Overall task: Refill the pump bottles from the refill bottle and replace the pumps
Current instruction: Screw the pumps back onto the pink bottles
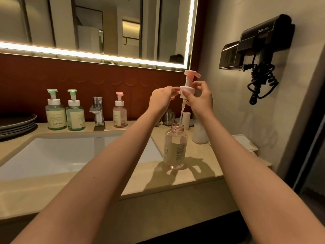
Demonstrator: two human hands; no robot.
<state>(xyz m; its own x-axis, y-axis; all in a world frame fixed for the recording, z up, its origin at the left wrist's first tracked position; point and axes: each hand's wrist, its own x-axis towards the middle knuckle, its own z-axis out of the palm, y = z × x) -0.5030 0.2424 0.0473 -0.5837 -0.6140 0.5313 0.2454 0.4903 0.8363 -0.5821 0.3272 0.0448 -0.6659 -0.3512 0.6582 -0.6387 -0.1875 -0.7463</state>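
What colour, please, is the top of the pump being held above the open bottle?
Pink, on a white collar; the head view shows the pump clearly.

Bathroom fittings and loose ware around the worktop (202, 173)

A lit-edged mirror (105, 23) hangs above and left of the fingers (200, 84), over a red-brown wall panel (52, 76). To their right, well apart, a black hair dryer (263, 36) sits in its wall holder, and its coiled cord (262, 81) hangs down. Left of the fingers and lower stands a chrome tap (97, 110), behind the white sink (70, 155). Far left lies a stack of dark plates (15, 125). Below the fingers, near the wall, stand a clear glass (169, 118) and a white cup (186, 118). A white tray (246, 145) lies lower right.
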